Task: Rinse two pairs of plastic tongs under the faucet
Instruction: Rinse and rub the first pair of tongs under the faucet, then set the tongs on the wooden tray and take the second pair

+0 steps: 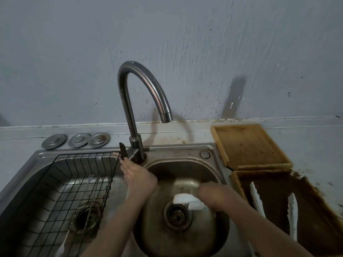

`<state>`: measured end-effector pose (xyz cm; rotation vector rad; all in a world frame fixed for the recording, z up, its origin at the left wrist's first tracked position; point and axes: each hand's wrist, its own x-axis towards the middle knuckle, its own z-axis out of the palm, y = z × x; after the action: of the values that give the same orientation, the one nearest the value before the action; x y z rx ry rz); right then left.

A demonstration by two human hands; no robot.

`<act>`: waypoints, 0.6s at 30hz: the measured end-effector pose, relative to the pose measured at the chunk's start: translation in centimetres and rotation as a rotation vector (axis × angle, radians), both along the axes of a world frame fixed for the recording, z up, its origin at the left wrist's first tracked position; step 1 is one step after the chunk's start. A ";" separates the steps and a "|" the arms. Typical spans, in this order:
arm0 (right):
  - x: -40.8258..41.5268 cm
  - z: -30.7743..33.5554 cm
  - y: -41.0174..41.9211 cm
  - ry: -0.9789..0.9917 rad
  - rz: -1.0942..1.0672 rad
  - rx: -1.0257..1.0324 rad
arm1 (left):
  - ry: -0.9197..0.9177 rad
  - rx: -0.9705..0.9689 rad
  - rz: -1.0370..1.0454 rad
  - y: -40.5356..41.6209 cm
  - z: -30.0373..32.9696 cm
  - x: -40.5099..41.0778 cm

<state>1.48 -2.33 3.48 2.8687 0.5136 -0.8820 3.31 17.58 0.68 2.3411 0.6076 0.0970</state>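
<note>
Stained counter (pixel 185 140), faucet (pixel 146 89) dry — left hand (pixel 137 177) at lever (pixel 123 150), grasping nothing; right hand (pixel 209 195) clenches tongs (pixel 185 200) over round basin. Sudden jet may splash.

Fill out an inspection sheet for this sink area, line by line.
Surface: steel double sink set in a pale, stained counter; no water seen at the faucet spout.
Job's things: white tongs held over the right basin drain; another white pair lies in the near wooden tray.
Clutter: wire rack in the left basin; three metal discs behind it; a second wooden tray, nothing in it.
Grippers: left hand reaches toward the faucet lever, touching or nearly so; right hand grips the tongs.
Cables: nothing seen.
Surroundings: scuffed, speckled bluish wall.
</note>
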 end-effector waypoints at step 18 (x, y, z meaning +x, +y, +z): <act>7.8 -1.3 -14.8 -0.711 -0.796 0.194 | -0.127 0.394 -1.060 -18.2 0.7 6.2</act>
<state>9.32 -17.13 2.18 3.2608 -0.6763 0.2281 9.55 -0.59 1.39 2.6949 -0.8123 -0.1345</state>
